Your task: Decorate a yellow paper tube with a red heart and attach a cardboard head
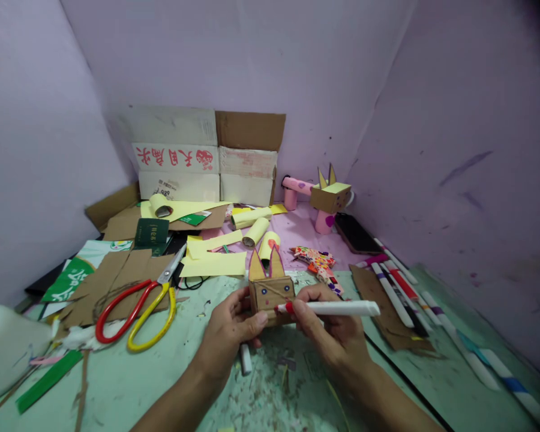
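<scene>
My left hand [228, 329] grips a small cardboard box head [273, 295] by its left side, thumb on the front. Two pointed yellow ears with purple edges rise from its top. Drawn on the front are two dark eyes and a reddish spot. Between the fingers of my right hand [335, 336] is a white felt-tip marker [346, 308] with a red tip, which meets the lower right of the box's face. A white stick-like piece [245, 360], partly hidden, lies below my left hand.
Red-and-yellow-handled scissors [150, 306] lie at left on cardboard scraps [126, 273]. Yellow paper rolls [255, 231] and a pink figure with a box head [329, 197] stand behind. Several markers [391, 294] and a phone [355, 233] are at right; a folded carton [180, 159] leans on the wall.
</scene>
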Demonstrator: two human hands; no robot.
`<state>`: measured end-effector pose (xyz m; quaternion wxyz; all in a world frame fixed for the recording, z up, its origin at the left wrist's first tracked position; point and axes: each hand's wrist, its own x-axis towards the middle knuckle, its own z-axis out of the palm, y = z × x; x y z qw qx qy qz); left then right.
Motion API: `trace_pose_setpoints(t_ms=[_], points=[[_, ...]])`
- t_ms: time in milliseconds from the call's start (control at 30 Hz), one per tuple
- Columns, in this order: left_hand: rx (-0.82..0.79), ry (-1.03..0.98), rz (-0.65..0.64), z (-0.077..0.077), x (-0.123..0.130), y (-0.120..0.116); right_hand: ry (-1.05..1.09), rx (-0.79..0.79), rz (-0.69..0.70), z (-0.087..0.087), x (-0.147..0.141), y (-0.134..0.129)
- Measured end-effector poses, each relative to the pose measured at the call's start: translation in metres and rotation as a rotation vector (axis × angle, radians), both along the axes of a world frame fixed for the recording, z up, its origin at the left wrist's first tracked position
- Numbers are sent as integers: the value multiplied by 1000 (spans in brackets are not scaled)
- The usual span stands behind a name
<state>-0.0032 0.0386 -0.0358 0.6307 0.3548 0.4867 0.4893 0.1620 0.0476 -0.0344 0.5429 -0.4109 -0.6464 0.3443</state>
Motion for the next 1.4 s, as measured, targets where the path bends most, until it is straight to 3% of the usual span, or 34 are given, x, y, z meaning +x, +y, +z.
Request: trace_pose_setpoints(t_ms=[400,600,733,933,1200,1400], points=[[4,10,9,-1,0,0,-98,75,-20,-2,7,7],[1,3,7,0,0,0,-63,57,10,-1,5,4],[12,3,10,-1,0,0,-30,33,-48,-1,4,4],[13,4,2,-7,-1,2,-66,68,50,0,5,4],[40,-2,-21,-7,-1,3,7,84,37,-3,4,3],[34,-11,-1,-15,-1,5,-71,175,65,-8,4,4]])
